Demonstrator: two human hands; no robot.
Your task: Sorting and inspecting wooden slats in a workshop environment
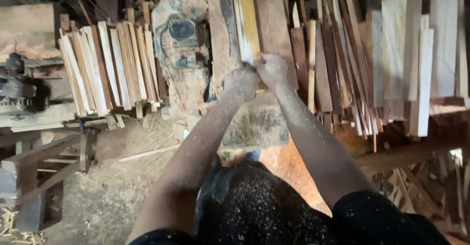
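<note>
At the frame's upper centre, my left hand [241,82] and right hand [272,70] are both clamped on the near end of the slats [247,27], holding them flat on the dusty desk [223,34].

Slat stacks [110,69] and boards [401,54] flank the narrow sawdust-covered bench [196,78].
</note>
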